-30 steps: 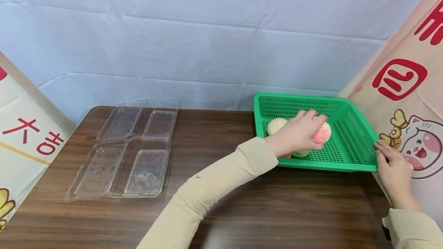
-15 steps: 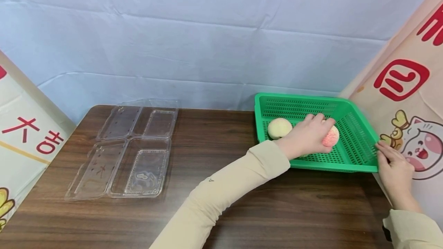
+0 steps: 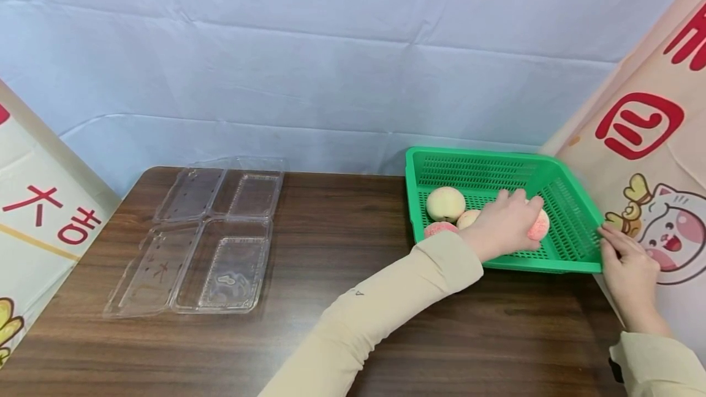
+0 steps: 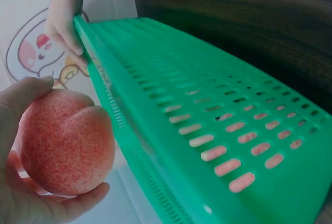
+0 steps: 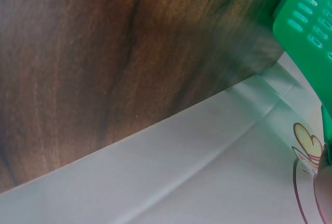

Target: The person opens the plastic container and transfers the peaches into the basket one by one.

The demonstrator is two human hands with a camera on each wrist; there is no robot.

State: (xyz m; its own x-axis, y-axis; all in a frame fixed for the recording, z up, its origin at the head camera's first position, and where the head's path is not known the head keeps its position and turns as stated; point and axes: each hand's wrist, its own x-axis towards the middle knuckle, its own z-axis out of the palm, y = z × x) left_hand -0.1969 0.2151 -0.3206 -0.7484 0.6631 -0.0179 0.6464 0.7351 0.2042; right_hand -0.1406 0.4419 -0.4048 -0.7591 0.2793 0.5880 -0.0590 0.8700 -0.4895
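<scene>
My left hand (image 3: 504,223) grips a pinkish-red peach (image 3: 538,225) over the green plastic basket (image 3: 529,264). In the left wrist view, thumb and fingers wrap round this peach (image 4: 67,143), its crease facing the camera, beside the slotted basket wall (image 4: 181,110). Within the basket, left of that hand, lie a pale yellow peach (image 3: 445,203), a redder peach (image 3: 440,228) and another pale peach (image 3: 467,219), partly covered by the hand. At the basket's right front corner, my right hand (image 3: 631,271) holds the rim; only a sliver of it shows in the right wrist view.
Two clear plastic clamshell boxes, a rear box (image 3: 250,195) and a front box (image 3: 231,271), lie with lids open on the left of the brown wooden table (image 3: 342,262). A pale cloth (image 3: 309,66) hangs behind; printed banners (image 3: 640,133) flank both sides.
My left hand has moved right across the basket with the peach in its grip, uncovering the peaches at the left. The right hand stays at the rim.
</scene>
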